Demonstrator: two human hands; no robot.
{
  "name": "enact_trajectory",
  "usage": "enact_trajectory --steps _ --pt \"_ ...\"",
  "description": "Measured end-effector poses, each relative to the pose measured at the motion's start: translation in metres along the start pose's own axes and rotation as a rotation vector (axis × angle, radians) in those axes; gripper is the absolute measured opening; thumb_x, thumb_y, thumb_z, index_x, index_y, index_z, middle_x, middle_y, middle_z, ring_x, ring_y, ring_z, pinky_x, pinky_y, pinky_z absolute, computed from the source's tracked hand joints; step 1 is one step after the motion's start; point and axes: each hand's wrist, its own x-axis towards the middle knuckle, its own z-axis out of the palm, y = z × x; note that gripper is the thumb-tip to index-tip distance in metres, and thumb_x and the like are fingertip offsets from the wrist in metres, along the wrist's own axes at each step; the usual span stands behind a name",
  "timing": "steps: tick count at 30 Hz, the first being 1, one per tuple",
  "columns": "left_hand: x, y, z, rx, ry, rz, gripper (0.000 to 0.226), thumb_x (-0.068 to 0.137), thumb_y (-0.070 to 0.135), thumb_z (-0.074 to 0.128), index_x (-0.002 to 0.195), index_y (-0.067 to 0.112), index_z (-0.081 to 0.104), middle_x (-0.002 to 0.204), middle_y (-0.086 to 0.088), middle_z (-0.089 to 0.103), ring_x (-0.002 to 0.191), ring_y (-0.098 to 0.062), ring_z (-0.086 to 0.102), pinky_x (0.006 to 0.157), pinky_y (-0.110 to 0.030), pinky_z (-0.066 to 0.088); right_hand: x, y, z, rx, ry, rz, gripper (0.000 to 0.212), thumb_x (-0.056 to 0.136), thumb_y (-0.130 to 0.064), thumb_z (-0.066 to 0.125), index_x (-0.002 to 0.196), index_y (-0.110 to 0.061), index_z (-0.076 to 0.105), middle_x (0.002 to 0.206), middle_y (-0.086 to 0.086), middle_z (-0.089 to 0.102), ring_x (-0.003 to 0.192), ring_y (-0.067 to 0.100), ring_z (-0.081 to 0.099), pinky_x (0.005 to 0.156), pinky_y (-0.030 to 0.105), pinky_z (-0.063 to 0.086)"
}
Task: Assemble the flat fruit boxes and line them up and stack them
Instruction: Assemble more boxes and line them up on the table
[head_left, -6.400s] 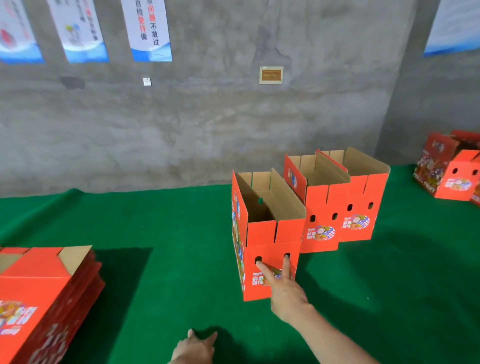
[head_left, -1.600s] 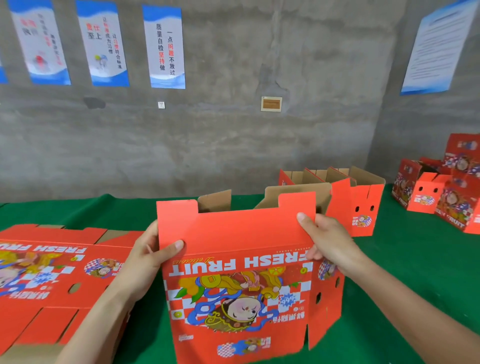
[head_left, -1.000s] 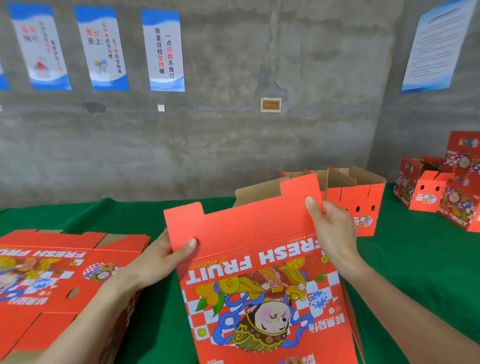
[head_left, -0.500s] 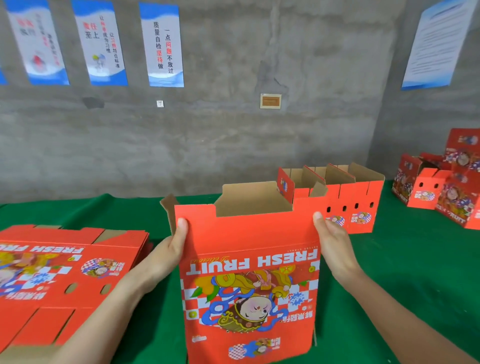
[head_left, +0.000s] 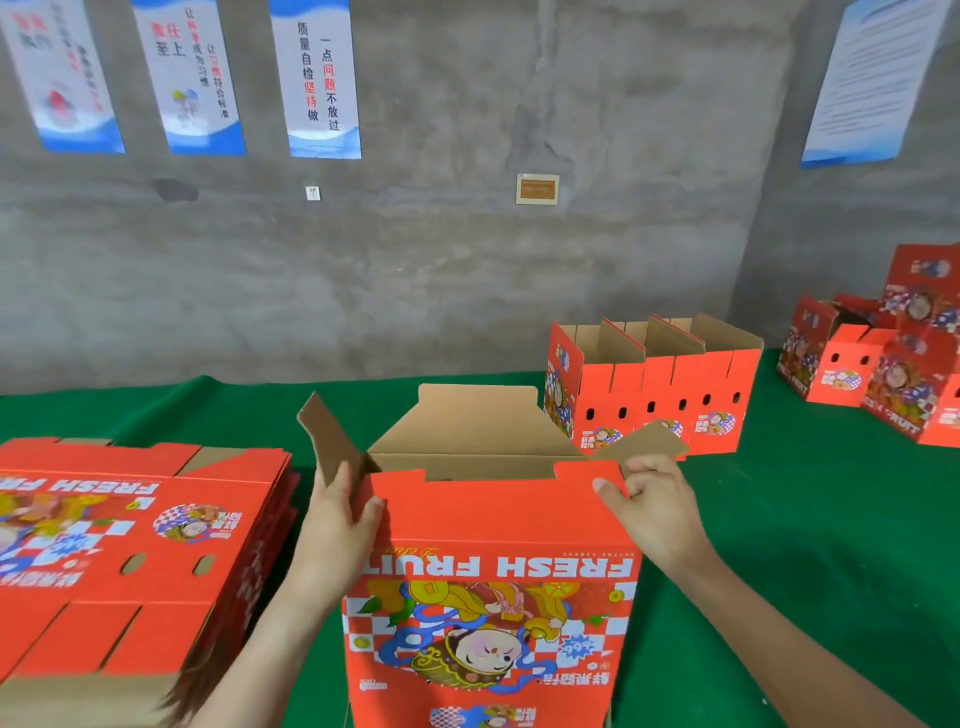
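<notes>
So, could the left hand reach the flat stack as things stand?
Probably yes: the stack lies just beside the left hand with nothing between them. That hand grips the box by its edge, though, so it would have to let go first.

Probably a packing workshop: bare concrete wall (head_left: 467, 270), work-rule posters (head_left: 323, 78), flat cartons (head_left: 130, 545) stacked on a green-covered table (head_left: 831, 519).

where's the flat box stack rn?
Head view, lower left: the flat stack lies on the green mat, just left of the left hand and the open box it holds.
</notes>
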Motion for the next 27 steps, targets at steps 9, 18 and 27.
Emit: enact_trajectory --steps 9,18,27 --pt "0.000 -0.007 0.000 0.153 -0.027 0.141 0.063 0.085 -0.013 0.045 0.145 0.005 0.035 0.161 -0.003 0.002 0.146 -0.010 0.004 0.116 -0.019 0.009 -0.008 -0.007 0.005 -0.028 -0.004 -0.217 0.082 0.078 -0.007 0.073 0.146 -0.019 0.031 0.154 0.002 0.010 0.140 0.018 0.017 0.105 0.019 0.016" --pt "0.002 -0.009 -0.003 0.364 0.013 0.369 0.053 0.074 -0.013 0.065 0.122 0.009 0.064 0.122 -0.013 0.063 0.116 -0.032 0.053 0.100 -0.036 0.040 -0.006 -0.022 0.013 0.003 -0.077 -0.474 0.113 0.075 0.004 0.074 0.141 -0.050 0.000 0.152 -0.025 -0.027 0.124 -0.032 -0.012 0.087 0.013 0.041" --pt "0.028 0.000 -0.005 0.513 -0.023 0.393 0.062 0.079 -0.005 0.063 0.138 0.009 0.049 0.106 -0.014 0.054 0.102 -0.033 0.051 0.088 -0.035 0.038 0.011 -0.021 0.013 -0.245 -0.186 -0.558 0.087 0.079 -0.020 0.073 0.148 -0.033 0.021 0.143 -0.017 0.027 0.135 0.003 0.019 0.113 0.022 0.020"
